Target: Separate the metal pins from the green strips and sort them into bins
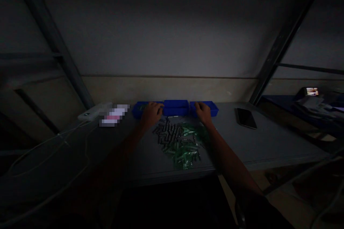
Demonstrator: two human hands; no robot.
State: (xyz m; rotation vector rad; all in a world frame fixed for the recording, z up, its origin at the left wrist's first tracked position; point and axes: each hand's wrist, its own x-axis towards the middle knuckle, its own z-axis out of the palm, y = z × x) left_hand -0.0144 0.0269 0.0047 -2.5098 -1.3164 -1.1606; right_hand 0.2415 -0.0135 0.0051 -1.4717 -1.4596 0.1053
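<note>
small grey metal cylinders (169, 133) lie with long axes pointing mixed ways; whether my curled left hand (152, 112) or right hand (203, 111) holds any, i cannot tell.

Both forearms (131, 137) stretched forward, angled inward; left hand (152, 112), fingers (158, 105) bent rightward; right hand (203, 112), fingers curled; hands apart

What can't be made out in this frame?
All in the head view:
Left hand, right hand: whether either holds anything; dim, too small.
Left blue bin: contents partly behind the left hand.
Pale item: details, pixelated.
Metal parts: count; small, overlapping.
</note>
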